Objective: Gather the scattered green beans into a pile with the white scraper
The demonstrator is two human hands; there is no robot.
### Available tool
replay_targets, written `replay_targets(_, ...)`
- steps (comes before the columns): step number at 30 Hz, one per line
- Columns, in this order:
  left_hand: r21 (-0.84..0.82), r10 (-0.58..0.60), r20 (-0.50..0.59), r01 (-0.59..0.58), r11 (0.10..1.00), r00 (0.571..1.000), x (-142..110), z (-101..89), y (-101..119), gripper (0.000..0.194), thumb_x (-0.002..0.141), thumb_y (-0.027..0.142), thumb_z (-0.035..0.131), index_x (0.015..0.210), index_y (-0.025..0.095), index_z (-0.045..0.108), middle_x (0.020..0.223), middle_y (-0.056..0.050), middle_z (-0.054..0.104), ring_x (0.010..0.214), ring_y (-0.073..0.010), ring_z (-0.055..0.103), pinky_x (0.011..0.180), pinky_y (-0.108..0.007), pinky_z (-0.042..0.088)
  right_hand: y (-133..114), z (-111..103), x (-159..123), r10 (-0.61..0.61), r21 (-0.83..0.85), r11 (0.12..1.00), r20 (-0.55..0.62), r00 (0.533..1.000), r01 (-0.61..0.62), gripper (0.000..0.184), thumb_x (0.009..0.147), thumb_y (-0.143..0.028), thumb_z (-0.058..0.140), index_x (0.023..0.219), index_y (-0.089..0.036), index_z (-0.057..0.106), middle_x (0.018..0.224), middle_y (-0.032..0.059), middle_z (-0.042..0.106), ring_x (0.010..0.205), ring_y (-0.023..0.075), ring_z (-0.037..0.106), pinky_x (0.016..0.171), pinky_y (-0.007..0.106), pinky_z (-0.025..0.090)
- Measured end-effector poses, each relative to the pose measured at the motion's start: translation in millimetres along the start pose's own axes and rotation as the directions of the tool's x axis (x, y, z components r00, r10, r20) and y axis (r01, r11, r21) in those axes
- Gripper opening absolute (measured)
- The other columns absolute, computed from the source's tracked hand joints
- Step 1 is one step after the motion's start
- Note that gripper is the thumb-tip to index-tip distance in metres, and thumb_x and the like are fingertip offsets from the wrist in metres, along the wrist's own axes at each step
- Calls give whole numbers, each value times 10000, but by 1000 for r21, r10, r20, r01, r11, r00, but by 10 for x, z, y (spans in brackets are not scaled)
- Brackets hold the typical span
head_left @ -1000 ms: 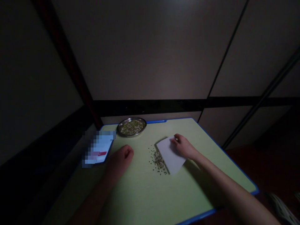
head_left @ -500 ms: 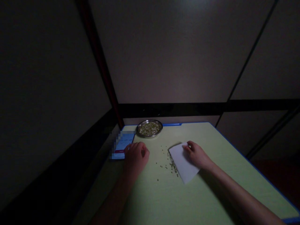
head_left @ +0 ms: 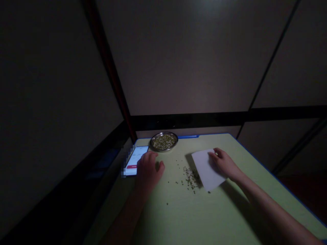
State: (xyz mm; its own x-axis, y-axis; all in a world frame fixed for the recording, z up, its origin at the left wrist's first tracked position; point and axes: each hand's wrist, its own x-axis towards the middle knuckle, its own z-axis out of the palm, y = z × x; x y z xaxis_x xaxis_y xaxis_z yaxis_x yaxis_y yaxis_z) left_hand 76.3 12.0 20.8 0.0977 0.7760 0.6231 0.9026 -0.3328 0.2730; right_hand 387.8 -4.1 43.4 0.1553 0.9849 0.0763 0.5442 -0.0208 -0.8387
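My right hand (head_left: 224, 164) grips a white sheet of paper (head_left: 206, 170) by its right side, thumb on top, and holds it tilted over the table. Beside and partly under the sheet's left edge lies a loose heap of small greenish seeds (head_left: 192, 177), with single ones scattered to the left. My left hand (head_left: 150, 169) is held over the table with thumb and fingers apart and nothing in them. It is nearest to a phone (head_left: 136, 157) with a lit screen, and covers part of its right edge.
A round metal plate (head_left: 164, 149) with more greenish seeds spread in it stands at the far left of the light green table (head_left: 178, 221). The table has a blue edge. A dark panelled wall (head_left: 186, 68) rises behind it, another on the left.
My right hand has moved the paper right and slightly away, uncovering more seeds. My left hand's fingers have opened from a curl. The phone screen has turned from blue to white.
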Motion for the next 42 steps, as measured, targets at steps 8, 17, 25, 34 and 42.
replay_targets(8,-199,-125,-19,118,973,992,-22,-72,-214,179,881,309,430,983,190,516,1021,-103,565,1010,-235,554,895,-374,472,-674,855,-456,-147,-49,985,258,955,165,198,909,-341,447,1007,-191,533,855,71,650,754,182,577,642,275,385)
replay_targets(17,-267,-187,-59,165,950,981,6,-71,-288,185,833,308,457,944,187,542,971,-81,583,885,-214,587,744,-338,505,-663,849,-314,-80,-317,937,220,972,149,292,917,-296,439,1156,-165,543,1023,155,696,903,236,648,706,299,403)
replay_targets(25,-306,-172,-41,152,940,984,-9,-15,-287,193,840,328,447,943,195,541,937,-63,598,843,-201,590,704,-317,498,-78,275,-49,2,-279,960,70,998,18,312,911,-299,458,1170,-162,565,1025,138,706,912,217,654,755,280,428)
replay_targets(34,-264,-182,213,236,935,960,-77,31,-71,241,846,304,434,1025,181,537,762,-11,590,667,-161,576,602,-280,428,316,-110,23,47,-210,976,-25,999,-51,333,891,-324,466,1158,-153,571,990,125,703,873,214,649,738,283,446)
replay_targets(42,-173,-114,348,183,968,931,-152,93,-5,223,868,268,417,1040,188,535,661,21,550,637,-151,560,594,-267,375,-3,287,86,-38,-175,983,85,996,52,310,905,-326,455,1145,-165,568,927,110,706,794,202,639,680,272,435)
